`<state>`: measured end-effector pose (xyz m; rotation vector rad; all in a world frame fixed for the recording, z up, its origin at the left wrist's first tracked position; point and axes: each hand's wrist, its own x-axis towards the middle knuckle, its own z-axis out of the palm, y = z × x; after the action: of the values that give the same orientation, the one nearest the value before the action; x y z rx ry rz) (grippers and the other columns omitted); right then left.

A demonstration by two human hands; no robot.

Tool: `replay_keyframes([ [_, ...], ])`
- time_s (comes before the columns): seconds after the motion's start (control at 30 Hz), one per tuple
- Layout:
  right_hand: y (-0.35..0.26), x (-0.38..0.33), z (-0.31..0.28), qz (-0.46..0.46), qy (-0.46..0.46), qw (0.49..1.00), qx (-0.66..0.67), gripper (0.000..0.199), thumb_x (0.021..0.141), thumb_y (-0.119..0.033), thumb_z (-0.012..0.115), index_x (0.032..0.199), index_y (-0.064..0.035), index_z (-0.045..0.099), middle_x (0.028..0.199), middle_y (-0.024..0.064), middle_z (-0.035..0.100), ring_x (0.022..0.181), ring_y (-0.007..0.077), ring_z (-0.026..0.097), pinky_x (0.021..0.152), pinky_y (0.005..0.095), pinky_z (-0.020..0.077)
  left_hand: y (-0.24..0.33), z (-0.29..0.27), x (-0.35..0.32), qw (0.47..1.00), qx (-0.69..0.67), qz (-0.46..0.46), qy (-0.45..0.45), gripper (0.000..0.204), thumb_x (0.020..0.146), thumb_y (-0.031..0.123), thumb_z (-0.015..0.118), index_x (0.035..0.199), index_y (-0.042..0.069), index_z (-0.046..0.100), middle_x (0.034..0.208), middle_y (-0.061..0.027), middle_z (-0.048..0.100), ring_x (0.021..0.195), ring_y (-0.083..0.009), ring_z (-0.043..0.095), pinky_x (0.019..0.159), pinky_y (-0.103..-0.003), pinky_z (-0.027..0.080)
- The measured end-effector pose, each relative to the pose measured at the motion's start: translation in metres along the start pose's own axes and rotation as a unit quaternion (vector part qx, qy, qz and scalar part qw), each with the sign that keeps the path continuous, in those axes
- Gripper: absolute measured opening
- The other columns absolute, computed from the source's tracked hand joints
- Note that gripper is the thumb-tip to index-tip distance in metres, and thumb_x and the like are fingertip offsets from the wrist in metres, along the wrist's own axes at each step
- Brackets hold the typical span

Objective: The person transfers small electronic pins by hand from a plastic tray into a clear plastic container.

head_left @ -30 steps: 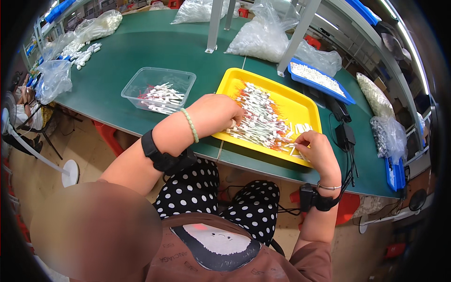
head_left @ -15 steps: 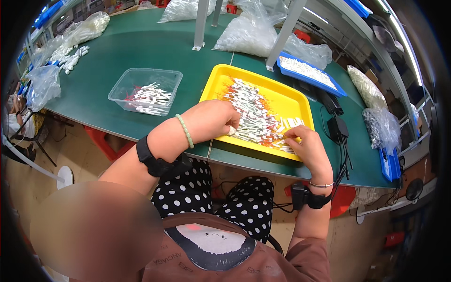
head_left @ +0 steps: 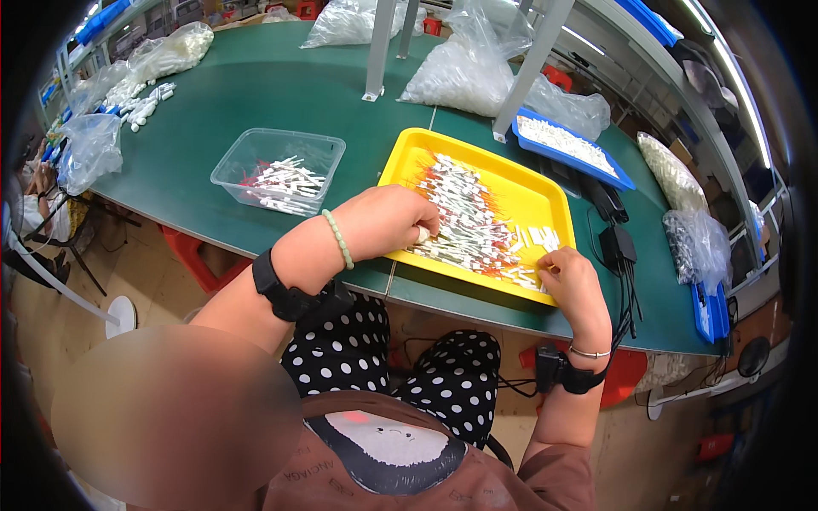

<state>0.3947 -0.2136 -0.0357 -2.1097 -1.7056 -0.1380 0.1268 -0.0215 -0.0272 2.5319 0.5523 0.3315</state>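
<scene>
A yellow tray (head_left: 558, 192) lies in front of me with a wide heap of small white tube-like pieces with thin red and orange wires (head_left: 464, 209). My left hand (head_left: 394, 220) reaches over the tray's near left edge. Its fingers are curled together at the heap's side, and what they hold is hidden. Over the near right corner is my right hand (head_left: 575, 281), thumb and forefinger pinched close together. Whatever is between them is too small to make out. Short white tubes (head_left: 544, 237) lie loose beside that hand, without visible wires.
Left of the tray stands a clear plastic box (head_left: 281, 140) partly filled with similar wired pieces. A blue tray (head_left: 567, 145) of white parts and a black adapter with cables (head_left: 617, 247) are at the right. Grey posts (head_left: 379, 51) and plastic bags (head_left: 460, 77) stand behind.
My right hand has moved right and nearer to me, toward the tray's corner, uncovering some white pieces. The left hand stays at the heap's edge. The whole view has shifted slightly.
</scene>
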Motion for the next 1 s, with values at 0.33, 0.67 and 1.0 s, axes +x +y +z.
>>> replay_keyframes([
  [0.33,0.002,0.004,-0.004,-0.01,-0.038,0.998,-0.042,0.004,0.077,-0.002,0.067,0.078,0.0015,0.069,0.081,0.0195,0.066,0.077,0.0356,0.065,0.072,0.0422,0.0533,-0.006,-0.001,0.003,0.998,0.024,0.055,-0.034,0.017,0.082,0.008,0.064,0.098,0.007,0.071,0.096,-0.0123,0.069,0.091,-0.0311,0.066,0.082,-0.04,0.053],
  [0.67,-0.001,0.005,0.002,-0.016,0.101,0.995,-0.017,0.007,0.082,-0.003,0.066,0.088,0.0008,0.068,0.085,0.0172,0.066,0.084,0.0355,0.063,0.075,0.0434,0.0496,0.001,-0.006,0.002,0.999,-0.023,0.014,0.023,0.016,0.082,0.009,0.062,0.096,0.006,0.069,0.09,-0.013,0.07,0.087,-0.0317,0.067,0.079,-0.04,0.053],
  [1.0,-0.031,-0.007,0.01,-0.037,0.192,0.978,0.073,0.01,0.086,-0.001,0.068,0.096,-0.001,0.067,0.09,0.0131,0.065,0.086,0.0301,0.062,0.078,0.0383,0.0487,0.003,0.006,0.005,0.998,0.047,0.032,-0.001,0.016,0.083,0.013,0.063,0.095,0.005,0.071,0.094,-0.0133,0.069,0.088,-0.0321,0.066,0.079,-0.041,0.053],
])
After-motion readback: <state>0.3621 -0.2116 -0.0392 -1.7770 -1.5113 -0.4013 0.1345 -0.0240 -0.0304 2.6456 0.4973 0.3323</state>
